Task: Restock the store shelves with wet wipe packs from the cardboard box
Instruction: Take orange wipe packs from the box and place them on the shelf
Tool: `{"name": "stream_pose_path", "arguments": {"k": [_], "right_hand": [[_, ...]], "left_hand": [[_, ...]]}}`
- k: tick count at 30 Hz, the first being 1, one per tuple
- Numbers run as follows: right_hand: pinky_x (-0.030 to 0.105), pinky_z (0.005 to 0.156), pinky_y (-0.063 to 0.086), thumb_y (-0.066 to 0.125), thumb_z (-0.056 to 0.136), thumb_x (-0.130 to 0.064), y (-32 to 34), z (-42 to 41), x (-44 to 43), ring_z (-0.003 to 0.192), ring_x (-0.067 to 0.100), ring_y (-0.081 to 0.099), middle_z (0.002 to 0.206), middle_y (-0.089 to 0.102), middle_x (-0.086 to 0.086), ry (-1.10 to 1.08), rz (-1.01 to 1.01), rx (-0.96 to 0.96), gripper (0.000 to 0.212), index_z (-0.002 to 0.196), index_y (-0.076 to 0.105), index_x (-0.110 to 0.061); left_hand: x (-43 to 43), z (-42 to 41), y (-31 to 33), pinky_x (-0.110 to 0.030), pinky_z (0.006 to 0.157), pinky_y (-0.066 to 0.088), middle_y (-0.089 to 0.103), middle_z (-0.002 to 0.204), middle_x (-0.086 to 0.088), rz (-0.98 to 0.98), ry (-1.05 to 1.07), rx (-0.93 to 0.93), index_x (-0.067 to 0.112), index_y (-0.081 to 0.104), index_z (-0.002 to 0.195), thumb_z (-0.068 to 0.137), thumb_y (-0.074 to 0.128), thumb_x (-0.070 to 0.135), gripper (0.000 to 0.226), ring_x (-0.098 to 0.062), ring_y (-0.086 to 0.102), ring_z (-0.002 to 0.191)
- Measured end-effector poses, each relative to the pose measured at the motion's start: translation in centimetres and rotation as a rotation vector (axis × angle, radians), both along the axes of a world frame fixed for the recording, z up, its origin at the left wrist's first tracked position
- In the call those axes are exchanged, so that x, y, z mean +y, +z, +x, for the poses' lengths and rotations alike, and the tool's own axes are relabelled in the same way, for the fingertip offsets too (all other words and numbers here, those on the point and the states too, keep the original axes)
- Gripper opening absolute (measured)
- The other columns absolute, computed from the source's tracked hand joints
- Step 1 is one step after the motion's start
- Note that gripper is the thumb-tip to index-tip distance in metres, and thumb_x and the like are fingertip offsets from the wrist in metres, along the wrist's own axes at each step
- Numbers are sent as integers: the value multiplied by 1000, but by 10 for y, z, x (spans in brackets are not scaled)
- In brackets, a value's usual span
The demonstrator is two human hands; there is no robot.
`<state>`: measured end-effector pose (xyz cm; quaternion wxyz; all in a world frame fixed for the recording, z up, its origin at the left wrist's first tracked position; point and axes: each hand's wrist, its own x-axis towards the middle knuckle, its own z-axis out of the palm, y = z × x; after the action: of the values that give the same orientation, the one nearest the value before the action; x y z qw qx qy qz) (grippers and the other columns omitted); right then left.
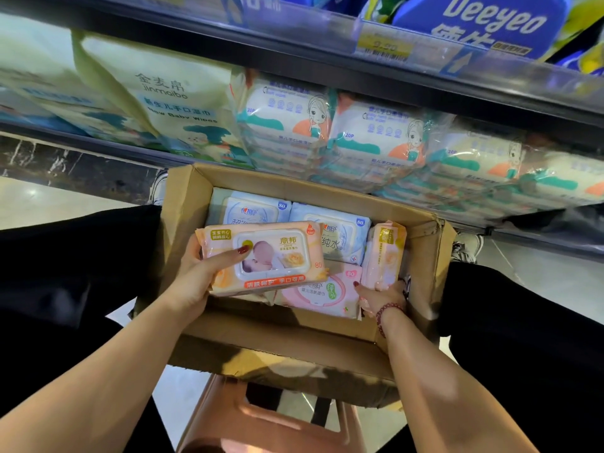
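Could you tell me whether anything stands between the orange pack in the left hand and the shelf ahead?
Nothing hangs between the orange pack, held by the left hand over the cardboard box, and the shelf, but stacked 20P bundles fill the shelf front; no gap shows.

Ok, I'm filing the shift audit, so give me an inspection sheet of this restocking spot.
Surface: cardboard box open, brown stool below its near edge.
Job's things: orange pack lifted over box; second orange pack upright by right wall; blue packs, pink pack lying inside.
Clutter: nothing seen.
Hands: left hand grips lifted pack; right hand grips upright pack.
Cables: nothing seen.
Surroundings: shelved wipe packs behind box; price tag above.
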<state>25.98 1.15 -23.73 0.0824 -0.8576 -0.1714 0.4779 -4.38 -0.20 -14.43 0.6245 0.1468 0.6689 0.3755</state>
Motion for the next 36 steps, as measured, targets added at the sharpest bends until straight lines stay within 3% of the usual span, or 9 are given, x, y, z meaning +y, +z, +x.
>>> {"name": "stream_pose_path", "arguments": {"k": [3, 13, 18, 22, 25, 29, 31, 33, 36], "right_hand": [[50, 87, 54, 85, 69, -22, 1, -2, 1, 112, 35, 58, 125, 59, 15, -3, 8, -39, 74, 126, 41, -9], [32, 82, 52, 83, 64, -38, 43, -8, 9, 105, 29, 62, 117, 63, 10, 197, -33, -204, 68, 119, 53, -11], [32, 75, 52, 86, 63, -29, 69, 6, 16, 100, 28, 62, 113, 63, 12, 143, -58, -40, 71, 123, 56, -6], [29, 63, 50, 85, 66, -25, 105, 14, 22, 79, 24, 62, 86, 62, 6, 216, -72, 91, 63, 120, 57, -10], [25, 51, 40, 84, 68, -30, 135, 22, 30, 66, 15, 56, 81, 61, 3, 327, -120, 139, 66, 123, 57, -6], [16, 37, 33, 73, 82, -31, 168, 17, 43, 49, 8, 46, 71, 57, 0, 453, -203, 310, 35, 110, 60, -14], [14, 39, 39, 69, 86, -26, 167, 8, 47, 41, 6, 54, 58, 63, 0, 448, -246, 428, 23, 102, 62, -10], [19, 50, 47, 74, 81, -30, 151, 0, 48, 49, 11, 63, 58, 68, 2, 413, -279, 456, 37, 110, 64, -8], [23, 54, 44, 79, 71, -40, 127, -5, 45, 50, 17, 59, 58, 64, 5, 374, -313, 404, 47, 107, 65, -13]], "left_hand": [[2, 2, 3, -32, 66, 60, 69, 113, -1, 11, 0, 24, 21, 45, 131, 67, 78, 21, 72, -18, 71, 94], [4, 12, 17, -30, 53, 57, 71, 105, 2, 31, 76, 15, 27, 48, 125, 62, 81, 22, 71, -15, 73, 82], [0, 13, 19, -28, 51, 56, 71, 101, 4, 26, 148, 50, 29, 47, 126, 69, 82, 18, 67, -11, 73, 74], [-8, 6, 20, -31, 53, 57, 68, 104, 4, 17, 169, 62, 31, 43, 129, 74, 80, 18, 68, -13, 73, 76], [-11, 1, 21, -37, 66, 58, 68, 96, 3, -15, 160, 36, 33, 52, 107, 80, 75, 18, 38, -17, 71, 77], [-14, -6, 19, -38, 71, 57, 70, 105, -3, -61, 147, 14, 30, 52, 119, 75, 78, 26, 52, -22, 71, 88], [-15, -9, 17, -37, 69, 56, 69, 103, -2, -59, 157, 30, 32, 50, 115, 77, 76, 24, 47, -21, 70, 88], [-16, -10, 16, -39, 74, 56, 68, 105, -3, -80, 171, 19, 32, 49, 113, 77, 76, 23, 46, -23, 68, 91], [-18, -15, 11, -44, 76, 57, 66, 112, -4, -76, 205, 63, 30, 41, 128, 67, 82, 24, 74, -27, 68, 97]]}}
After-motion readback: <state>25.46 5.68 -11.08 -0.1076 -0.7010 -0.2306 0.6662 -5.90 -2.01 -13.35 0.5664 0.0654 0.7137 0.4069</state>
